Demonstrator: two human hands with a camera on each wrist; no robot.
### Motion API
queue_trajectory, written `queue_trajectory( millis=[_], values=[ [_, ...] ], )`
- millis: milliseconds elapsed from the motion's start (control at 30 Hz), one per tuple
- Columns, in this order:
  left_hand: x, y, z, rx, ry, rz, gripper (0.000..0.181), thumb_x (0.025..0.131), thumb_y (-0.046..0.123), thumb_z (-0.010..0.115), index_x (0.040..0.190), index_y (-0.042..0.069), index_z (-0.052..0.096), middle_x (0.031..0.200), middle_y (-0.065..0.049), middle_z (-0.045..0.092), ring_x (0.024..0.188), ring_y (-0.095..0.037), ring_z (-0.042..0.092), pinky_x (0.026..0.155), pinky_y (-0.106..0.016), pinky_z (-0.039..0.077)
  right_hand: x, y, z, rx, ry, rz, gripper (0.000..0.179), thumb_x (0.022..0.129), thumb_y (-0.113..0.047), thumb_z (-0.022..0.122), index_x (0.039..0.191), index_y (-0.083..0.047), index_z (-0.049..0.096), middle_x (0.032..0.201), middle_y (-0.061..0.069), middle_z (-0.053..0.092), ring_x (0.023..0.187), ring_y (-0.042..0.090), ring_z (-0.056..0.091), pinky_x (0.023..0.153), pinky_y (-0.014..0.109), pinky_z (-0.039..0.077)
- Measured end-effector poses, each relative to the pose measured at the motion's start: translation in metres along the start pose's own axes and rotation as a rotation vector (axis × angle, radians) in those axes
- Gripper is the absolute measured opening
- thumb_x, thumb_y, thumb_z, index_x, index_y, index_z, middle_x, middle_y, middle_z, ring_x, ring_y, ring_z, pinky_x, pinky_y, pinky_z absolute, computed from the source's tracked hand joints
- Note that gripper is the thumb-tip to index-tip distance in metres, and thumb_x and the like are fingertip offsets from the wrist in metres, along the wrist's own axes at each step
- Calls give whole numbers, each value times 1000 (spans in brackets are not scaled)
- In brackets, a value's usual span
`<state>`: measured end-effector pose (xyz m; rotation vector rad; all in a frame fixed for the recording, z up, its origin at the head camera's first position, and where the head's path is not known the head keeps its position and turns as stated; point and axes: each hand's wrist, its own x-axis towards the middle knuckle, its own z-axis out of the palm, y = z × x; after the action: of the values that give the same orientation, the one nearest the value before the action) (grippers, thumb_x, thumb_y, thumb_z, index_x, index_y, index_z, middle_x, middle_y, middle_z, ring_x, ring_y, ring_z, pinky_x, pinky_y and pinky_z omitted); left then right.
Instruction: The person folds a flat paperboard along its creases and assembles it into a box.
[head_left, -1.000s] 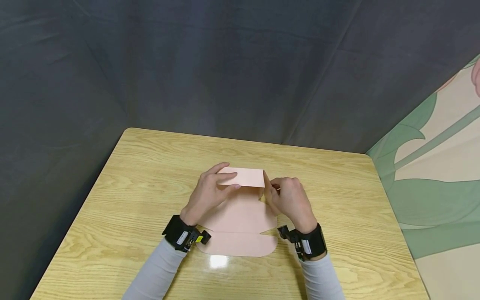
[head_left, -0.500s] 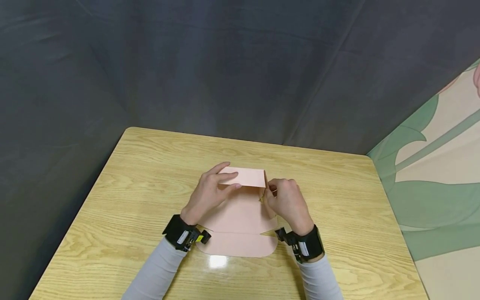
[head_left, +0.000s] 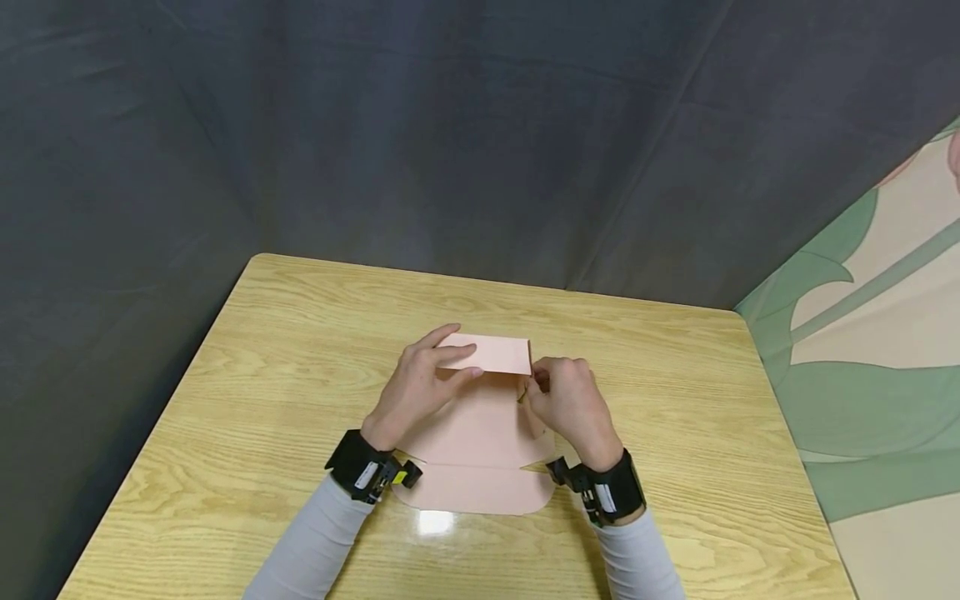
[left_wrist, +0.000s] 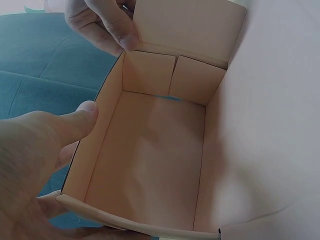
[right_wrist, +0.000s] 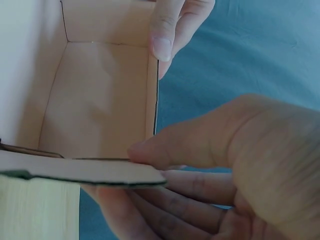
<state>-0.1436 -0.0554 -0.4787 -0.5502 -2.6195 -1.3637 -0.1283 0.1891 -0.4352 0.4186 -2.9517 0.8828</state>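
Observation:
A pink cardboard box [head_left: 495,357], partly folded up, stands on its side in the middle of the table, its lid panel [head_left: 480,487] lying flat toward the person. My left hand [head_left: 416,379] grips the box's left end, thumb at the wall's edge and fingers spread over the upright part. At the right end, my right hand [head_left: 573,400] pinches the side flap [right_wrist: 90,172] between thumb and fingers. In the left wrist view this flap bends over two small tabs [left_wrist: 172,75] standing inside the end. Curled fingers of the right hand are partly hidden in the head view.
The box rests on a light wood-grain table [head_left: 315,333]. Behind and to the left hangs a dark curtain [head_left: 450,150]. A green and cream patterned cloth [head_left: 885,358] hangs along the right edge.
My right hand has moved slightly left, and the flap at the right end has turned inward with it. The left hand has kept its hold in place.

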Motion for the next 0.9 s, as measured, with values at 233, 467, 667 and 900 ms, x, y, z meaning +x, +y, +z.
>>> queue_trajectory(
  millis=[233, 467, 667, 900],
  values=[
    [-1, 0, 2, 16, 7, 1, 43, 95, 35, 83, 131, 12, 77, 157, -16, 57, 139, -32, 62, 115, -46, 51, 1, -3, 3, 13, 14, 3, 7, 91, 1, 75, 85, -1, 78, 70, 7, 72, 54, 9, 58, 51, 26, 48],
    [0, 2, 1, 37, 14, 39, 43, 94, 32, 84, 130, 9, 77, 153, -15, 60, 133, -31, 67, 111, -44, 55, 2, 2, -1, 79, 6, 56, 9, 88, 0, 78, 97, 3, 80, 82, 12, 77, 70, 18, 70, 63, 32, 60],
    [2, 3, -1, 29, 3, 45, 44, 93, 30, 86, 130, 9, 77, 150, -15, 61, 134, -31, 65, 110, -43, 55, 3, 6, -3, 145, -5, 102, 13, 88, 0, 77, 100, 4, 80, 85, 13, 77, 74, 21, 73, 65, 34, 61],
    [2, 4, 0, 22, -8, 40, 43, 93, 30, 86, 130, 8, 77, 150, -14, 62, 136, -31, 63, 111, -43, 54, 2, 9, -4, 198, -14, 142, 13, 89, -1, 78, 101, 4, 80, 86, 13, 77, 76, 22, 73, 63, 29, 59]
  ],
)
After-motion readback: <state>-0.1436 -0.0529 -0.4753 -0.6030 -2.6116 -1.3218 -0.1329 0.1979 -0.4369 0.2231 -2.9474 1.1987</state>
